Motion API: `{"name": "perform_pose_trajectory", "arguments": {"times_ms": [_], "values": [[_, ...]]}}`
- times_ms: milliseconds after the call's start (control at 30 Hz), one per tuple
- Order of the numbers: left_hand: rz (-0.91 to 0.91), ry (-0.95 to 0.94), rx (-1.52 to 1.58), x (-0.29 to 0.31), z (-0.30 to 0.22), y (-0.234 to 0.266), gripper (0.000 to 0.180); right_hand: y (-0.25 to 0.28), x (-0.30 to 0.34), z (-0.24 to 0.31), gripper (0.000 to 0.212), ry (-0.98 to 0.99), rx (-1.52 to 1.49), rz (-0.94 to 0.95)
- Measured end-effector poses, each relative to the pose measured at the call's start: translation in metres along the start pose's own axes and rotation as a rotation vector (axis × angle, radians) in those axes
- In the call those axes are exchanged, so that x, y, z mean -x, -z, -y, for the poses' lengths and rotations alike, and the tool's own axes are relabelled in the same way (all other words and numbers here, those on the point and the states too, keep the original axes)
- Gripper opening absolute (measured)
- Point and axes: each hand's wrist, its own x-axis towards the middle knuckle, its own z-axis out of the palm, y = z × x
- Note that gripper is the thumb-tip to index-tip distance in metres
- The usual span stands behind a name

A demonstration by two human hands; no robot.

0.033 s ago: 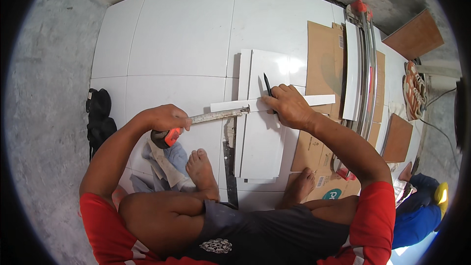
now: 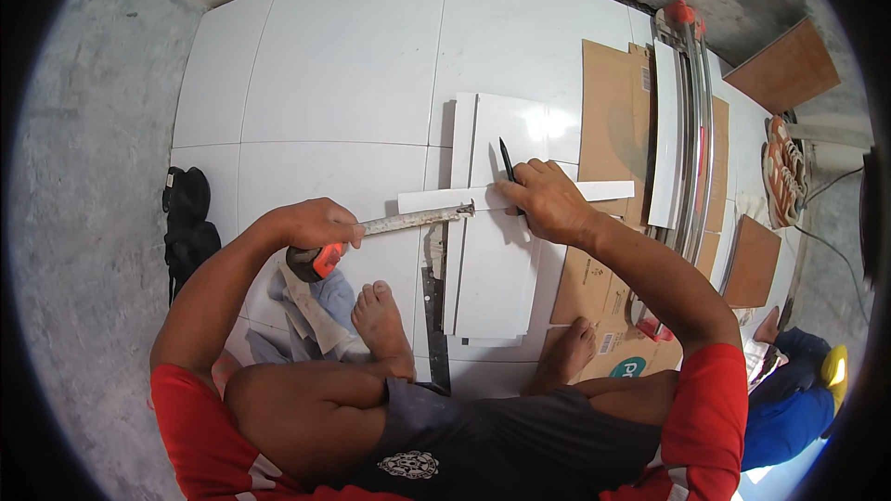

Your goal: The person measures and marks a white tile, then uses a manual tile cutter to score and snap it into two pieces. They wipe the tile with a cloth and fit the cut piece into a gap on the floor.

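Observation:
My left hand (image 2: 318, 222) is closed around an orange-and-black tape measure (image 2: 318, 263). Its worn blade (image 2: 413, 221) reaches right, with the hooked end over the stacked white tiles, just below a narrow white strip (image 2: 603, 190). That strip lies crosswise over the stack. In my right hand (image 2: 549, 201) a dark pencil or pen (image 2: 505, 157) slants up between the fingers. This hand is at the strip, right of the blade's hook, and its fingertips are partly hidden. Below the strip, the top tile (image 2: 492, 288) lies flat between my feet.
A tile cutter (image 2: 691, 130) with metal rails stands right, beside cardboard sheets (image 2: 608, 102). Brown tiles (image 2: 754, 260), shoes (image 2: 784, 172) and a cable are farther right. Cloths (image 2: 320, 311) lie by my left foot, a black bag-like item (image 2: 188, 223) at far left. Another person (image 2: 794, 408) is at lower right.
The tape measure and its blade end have shifted very slightly to the right. My right hand and the white strip have not visibly moved.

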Motion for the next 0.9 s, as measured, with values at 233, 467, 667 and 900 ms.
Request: {"name": "perform_pose_trajectory", "arguments": {"times_ms": [233,467,667,900], "values": [[0.016,-0.051,-0.030,-0.004,-0.002,0.003,0.044,0.012,-0.008,0.013,0.035,0.030,-0.070,-0.048],[0.013,-0.037,-0.050,-0.007,-0.005,0.008,0.044,-0.003,-0.017,0.016,0.034,0.101,-0.085,-0.142],[0.012,-0.056,-0.017,-0.010,-0.006,0.015,0.042,-0.007,-0.022,0.020,0.029,0.095,-0.097,-0.166],[-0.025,-0.172,-0.033,-0.017,-0.001,0.017,0.041,-0.016,-0.030,0.022,0.025,0.055,-0.112,-0.202]]}}
